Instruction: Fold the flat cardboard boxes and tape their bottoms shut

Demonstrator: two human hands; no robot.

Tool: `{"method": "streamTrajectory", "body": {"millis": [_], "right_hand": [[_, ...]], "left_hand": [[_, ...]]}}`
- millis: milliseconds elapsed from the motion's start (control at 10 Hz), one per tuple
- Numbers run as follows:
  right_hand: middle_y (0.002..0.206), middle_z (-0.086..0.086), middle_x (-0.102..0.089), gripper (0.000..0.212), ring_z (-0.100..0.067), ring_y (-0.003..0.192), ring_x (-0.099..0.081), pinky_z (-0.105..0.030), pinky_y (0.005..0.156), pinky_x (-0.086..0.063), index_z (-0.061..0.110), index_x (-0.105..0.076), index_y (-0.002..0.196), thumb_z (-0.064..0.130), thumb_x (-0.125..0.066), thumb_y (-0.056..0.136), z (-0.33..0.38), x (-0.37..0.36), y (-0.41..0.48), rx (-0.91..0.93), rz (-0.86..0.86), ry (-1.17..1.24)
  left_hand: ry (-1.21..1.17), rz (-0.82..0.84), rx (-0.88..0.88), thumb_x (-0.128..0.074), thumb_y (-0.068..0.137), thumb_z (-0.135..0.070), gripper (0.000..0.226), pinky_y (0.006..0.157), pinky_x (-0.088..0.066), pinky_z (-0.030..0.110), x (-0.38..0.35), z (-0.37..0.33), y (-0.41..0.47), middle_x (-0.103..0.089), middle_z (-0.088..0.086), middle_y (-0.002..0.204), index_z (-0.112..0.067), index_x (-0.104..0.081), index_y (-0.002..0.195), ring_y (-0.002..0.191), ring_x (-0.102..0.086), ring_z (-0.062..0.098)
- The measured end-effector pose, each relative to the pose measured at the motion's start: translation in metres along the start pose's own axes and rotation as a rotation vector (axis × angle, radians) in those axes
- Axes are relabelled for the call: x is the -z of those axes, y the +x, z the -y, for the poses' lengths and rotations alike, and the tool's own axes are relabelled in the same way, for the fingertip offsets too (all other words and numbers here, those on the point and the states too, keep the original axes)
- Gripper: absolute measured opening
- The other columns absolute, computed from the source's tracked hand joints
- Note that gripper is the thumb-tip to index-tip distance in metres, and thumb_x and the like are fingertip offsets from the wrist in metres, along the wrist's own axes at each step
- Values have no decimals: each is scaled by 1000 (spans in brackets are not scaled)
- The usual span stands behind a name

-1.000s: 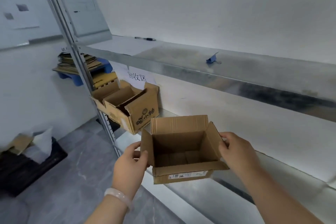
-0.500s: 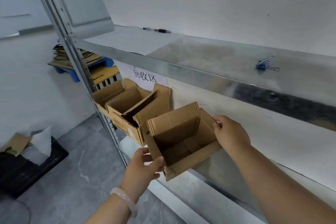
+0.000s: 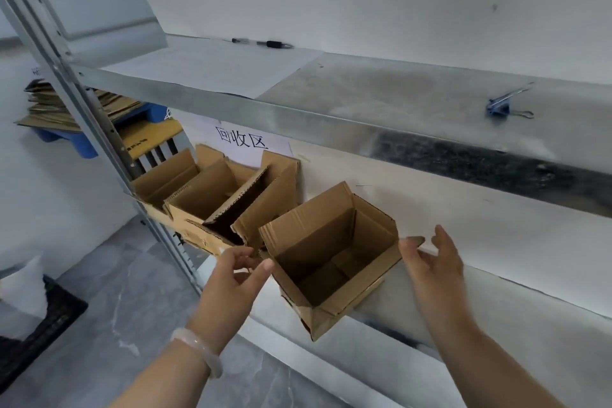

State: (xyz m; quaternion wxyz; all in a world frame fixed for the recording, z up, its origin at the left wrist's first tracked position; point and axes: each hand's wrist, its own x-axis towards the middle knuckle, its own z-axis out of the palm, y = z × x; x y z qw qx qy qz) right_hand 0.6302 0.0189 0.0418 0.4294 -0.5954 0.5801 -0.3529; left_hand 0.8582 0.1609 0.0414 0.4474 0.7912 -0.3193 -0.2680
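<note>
An assembled brown cardboard box [image 3: 331,262] sits open-topped on the lower metal shelf [image 3: 430,358], its front corner hanging over the shelf edge. My left hand [image 3: 241,272] is just left of the box, fingers loosely curled, thumb tip near its left rim, holding nothing. My right hand [image 3: 433,262] is just right of the box with fingers spread, apart from the cardboard. Two more folded boxes [image 3: 212,199] stand further left on the same shelf, touching the new one.
A white paper sign [image 3: 245,139] hangs on the wall above the boxes. The upper shelf [image 3: 331,122] carries a pen [image 3: 265,42] and a blue binder clip [image 3: 500,106]. Flat cardboard [image 3: 56,103] is stacked on a blue pallet at far left. A black crate [image 3: 36,325] sits on the floor.
The box went from being carried in both hands to resting on the shelf beside the other boxes. Both hands have let go and drawn slightly away.
</note>
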Motion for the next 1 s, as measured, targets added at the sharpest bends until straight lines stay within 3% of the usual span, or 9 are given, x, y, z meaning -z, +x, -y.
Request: {"method": "streamTrajectory", "body": {"millis": [100,200,300,400,500,600,800,900,1000], "right_hand": [[137,5,-51,50,-11,103,-56,-38,86,-54,42,-37,137,50,-57,92,-6,-14,-27,-132,85,148],[116,15,-62,31,-11,101,-63,-33,79,-59,54,-43,117,44,-59,93,0,-35,-45,-189,267,253],[125,10,-62,51,-19,111,-63,-42,88,-58,44,-42,134,31,-66,92,7,-57,-48,-204,289,287],[120,8,-65,45,-17,110,-63,-44,98,-53,39,-49,130,18,-62,92,15,-75,-36,-199,246,246],[122,5,-65,48,-16,111,-62,-43,101,-51,35,-48,134,12,-55,93,21,-94,-24,-171,203,245],[127,7,-62,53,-18,113,-61,-45,102,-49,44,-38,141,18,-49,96,21,-109,-12,-182,204,244],[137,9,-54,51,-21,126,-53,-51,108,-43,57,-28,142,29,-40,101,27,-134,-1,-182,226,287],[145,6,-47,49,-25,132,-48,-53,109,-41,55,-22,144,42,-39,100,30,-143,-1,-188,231,226],[155,6,-36,63,-25,140,-39,-48,114,-35,43,-13,153,49,-45,99,46,-137,-14,-138,184,128]], "left_hand": [[-36,143,19,-54,73,-64,82,102,-49,40,1,3,6,-42,-9,142,-36,-29,146,127,-51,22],[-22,243,-36,-48,76,-64,80,108,-43,42,0,5,7,-37,-8,151,-39,-25,148,128,-46,15],[-9,239,-80,-46,84,-59,67,107,-42,33,5,9,8,-44,-8,146,-36,-34,146,113,-46,5],[54,225,-139,-48,92,-49,59,88,-37,6,15,16,7,-42,-15,137,-35,-32,147,109,-44,-1],[117,235,-215,-46,85,-58,68,86,-37,2,31,26,12,-37,-18,138,-39,-29,147,120,-45,0],[218,223,-331,-38,80,-68,69,105,-39,25,47,30,16,-31,-23,147,-46,-27,145,131,-39,4],[384,200,-564,-29,87,-70,54,109,-20,19,75,23,30,-14,-35,144,-56,-14,137,132,-14,-11],[461,253,-640,-18,85,-76,66,109,-16,17,79,21,42,-18,-30,149,-50,-17,145,134,-14,-10],[565,271,-717,-26,92,-67,64,111,-14,20,79,10,49,-22,-21,156,-41,-21,151,142,-19,0]]}}
